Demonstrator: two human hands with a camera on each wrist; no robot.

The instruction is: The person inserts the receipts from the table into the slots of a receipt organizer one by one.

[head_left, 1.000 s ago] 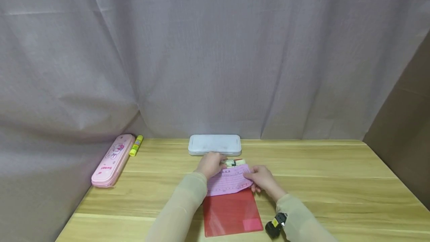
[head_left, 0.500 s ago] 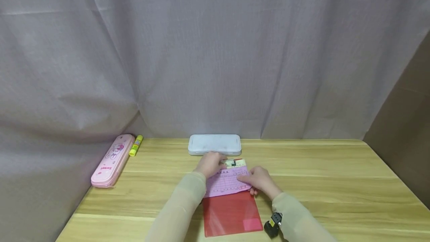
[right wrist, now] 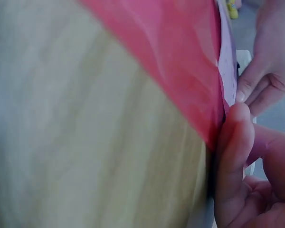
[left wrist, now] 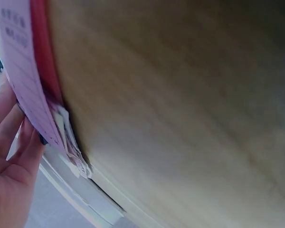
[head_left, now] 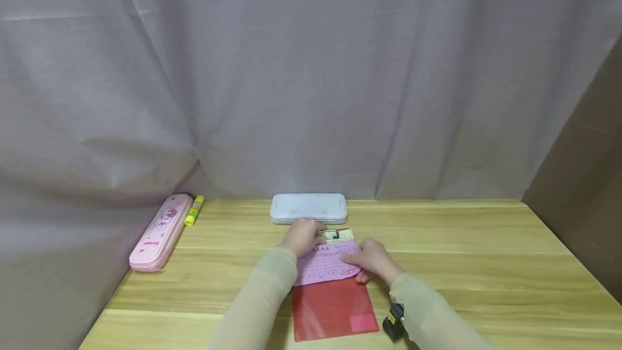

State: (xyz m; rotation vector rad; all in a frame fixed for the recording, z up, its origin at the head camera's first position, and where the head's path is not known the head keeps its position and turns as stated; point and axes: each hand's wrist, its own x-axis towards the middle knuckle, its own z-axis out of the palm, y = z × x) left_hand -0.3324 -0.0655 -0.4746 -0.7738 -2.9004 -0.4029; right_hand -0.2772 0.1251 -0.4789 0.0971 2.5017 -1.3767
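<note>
A red clipboard (head_left: 332, 307) lies flat in front of me, its metal clip (head_left: 335, 234) at the far end. Pink printed paper (head_left: 318, 269) covers its upper half, with a cream strip beneath the clip. My left hand (head_left: 301, 236) holds the clip with curled fingers, partly hiding it. In the left wrist view, crumpled paper layers (left wrist: 69, 137) stick out past the board's side. My right hand (head_left: 376, 261) pinches the pink paper's right edge, thumb on top. The right wrist view shows its index finger (right wrist: 237, 137) by the board's red corner.
A white case (head_left: 308, 207) stands at the back, just beyond the clipboard. To the left are a pink pencil case (head_left: 160, 234) and a yellow glue stick (head_left: 195, 210). A grey curtain (head_left: 311, 80) rises behind the wooden table (head_left: 461, 263).
My right thumb has slid left onto the pink paper, and the paper's right side has come down flatter and inward. The left hand has stayed at the clip.
</note>
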